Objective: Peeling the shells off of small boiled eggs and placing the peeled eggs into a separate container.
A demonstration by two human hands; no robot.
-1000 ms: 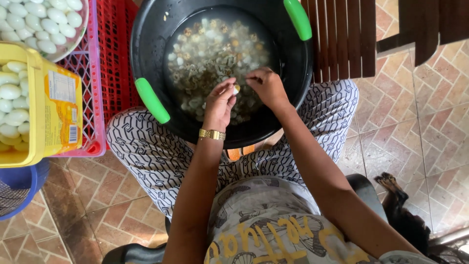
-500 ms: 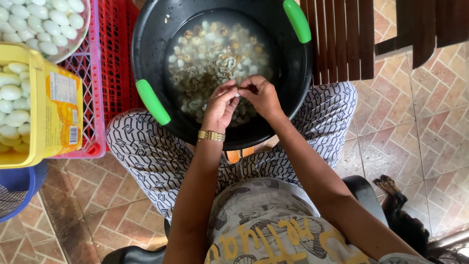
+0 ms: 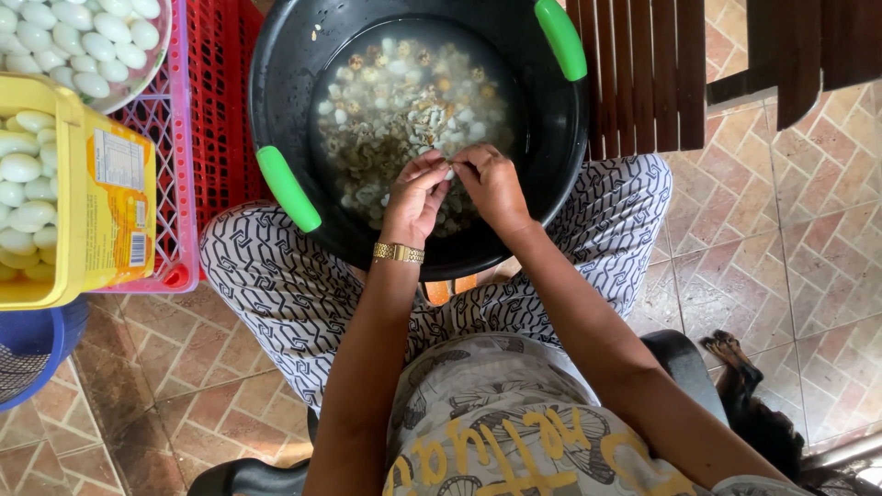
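- A small pale egg is pinched between the fingertips of the left hand and the right hand; both hands are curled closed around it, so only a small white part is seen.
- The egg is too covered for its long axis or pointing to be told.
- The hands are held over the near part of a round black plastic basin, smooth and shiny, with two green handles.
- The basin is filled with cloudy water where many small white eggs and brown speckled shell pieces are floating.
- A gold metal watch band is worn on the left wrist.
- At the far left, smooth oval white eggs are piled in a yellow plastic tub beside a pink and red lattice crate.
- The floor is made of brown patterned tiles.
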